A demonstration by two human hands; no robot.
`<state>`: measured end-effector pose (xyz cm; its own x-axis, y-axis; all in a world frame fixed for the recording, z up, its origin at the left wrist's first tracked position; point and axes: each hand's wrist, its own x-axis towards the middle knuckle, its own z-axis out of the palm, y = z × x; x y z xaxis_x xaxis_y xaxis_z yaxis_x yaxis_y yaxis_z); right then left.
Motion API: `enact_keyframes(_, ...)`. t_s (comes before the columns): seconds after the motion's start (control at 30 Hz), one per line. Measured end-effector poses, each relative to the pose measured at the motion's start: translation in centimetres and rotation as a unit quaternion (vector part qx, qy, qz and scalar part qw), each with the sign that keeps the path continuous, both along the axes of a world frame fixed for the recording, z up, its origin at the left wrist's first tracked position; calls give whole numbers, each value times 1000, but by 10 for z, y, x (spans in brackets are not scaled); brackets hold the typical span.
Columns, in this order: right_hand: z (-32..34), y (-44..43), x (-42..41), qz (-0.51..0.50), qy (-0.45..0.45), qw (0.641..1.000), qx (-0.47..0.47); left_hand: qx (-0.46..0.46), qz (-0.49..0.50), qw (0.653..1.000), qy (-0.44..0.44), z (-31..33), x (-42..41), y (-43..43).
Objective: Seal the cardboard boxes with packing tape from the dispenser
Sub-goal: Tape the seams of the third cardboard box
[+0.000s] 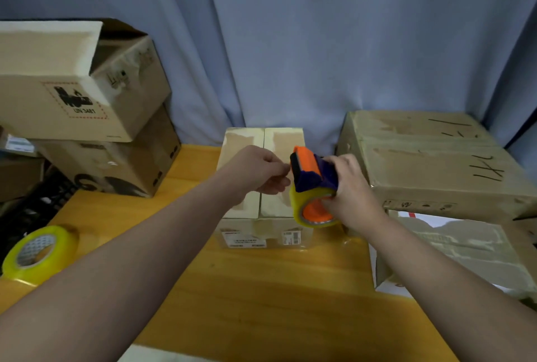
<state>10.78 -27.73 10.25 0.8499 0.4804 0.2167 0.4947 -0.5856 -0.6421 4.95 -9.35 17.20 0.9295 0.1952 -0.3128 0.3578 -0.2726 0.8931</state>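
Your right hand (351, 187) is wrapped round the tape dispenser (311, 169), fingers curled over its blue body and the yellowish roll (299, 204) on the orange hub. It is held in the air over the near right part of the small box (267, 140). That box stands at the middle of the worktop's (261, 289) far edge, flaps closed, centre seam showing, and I see no fresh tape across it.

Your left hand (261, 169) has curled fingers, with thumb and forefinger tips closed together right at the dispenser's mouth. The film is clear, so I cannot tell whether the tape end is between them.

Risks, as I judge them:
- Lose the free end and it snaps back onto the roll.
- Pull at a slant and the strip wanders off the seam or wrinkles.
- Slack tape can fold onto itself or stick to your fingers.
- The light box may slide toward the curtain (319, 42) with no hand steadying it.
- Your fingertips are close to the cutter edge.

A spare roll (37, 254) lies at the left edge. Stacked boxes (58, 94) are at the far left, and a big box (430, 158) at the right.
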Motion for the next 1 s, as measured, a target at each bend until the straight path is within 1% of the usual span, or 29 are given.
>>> enact_keyframes(0.13, 6, 16, -3, 44, 70, 997, 1, 20, -9, 999, 26, 10, 0, 21)
enact_keyframes(0.2, 10, 27, -6, 75, 68, 995, 13, 36, -3, 999, 22, 13, -1, 35)
enact_keyframes(0.23, 13, 33, -6, 96, 44, 994, -6, 45, -2, 999, 19, 14, -2, 43)
enact_keyframes(0.27, 17, 39, -6, 116, 7, 992, -53, 53, -3, 998, 17, 14, -5, 52)
enact_keyframes(0.33, 24, 51, -4, 141, -80, 973, -166, 68, -14, 998, 14, 9, -10, 70)
enact_keyframes(0.4, 27, 63, -1, 154, -147, 950, -229, 72, -25, 997, 21, -4, -17, 86)
enact_keyframes(0.47, 29, 72, -2, 168, -184, 932, -262, 59, -20, 997, 36, -20, -23, 105)
enact_keyframes(0.57, 23, 71, -6, 166, -204, 905, -335, 58, 6, 997, 51, -45, -37, 145)
enact_keyframes(0.63, 18, 71, -12, 163, -204, 884, -387, 50, 6, 996, 71, -60, -48, 167)
enact_keyframes(0.7, 14, 79, -20, 168, -190, 871, -421, 39, -6, 995, 92, -74, -56, 179)
enact_keyframes(0.83, 8, 97, -30, 163, -144, 867, -448, 13, -12, 994, 112, -92, -62, 198)
enact_keyframes(0.9, 6, 104, -37, 163, -140, 861, -462, 9, -15, 993, 118, -99, -65, 205)
enact_keyframes(1.0, 6, 118, -46, 172, -149, 849, -478, 27, -6, 992, 123, -107, -67, 204)
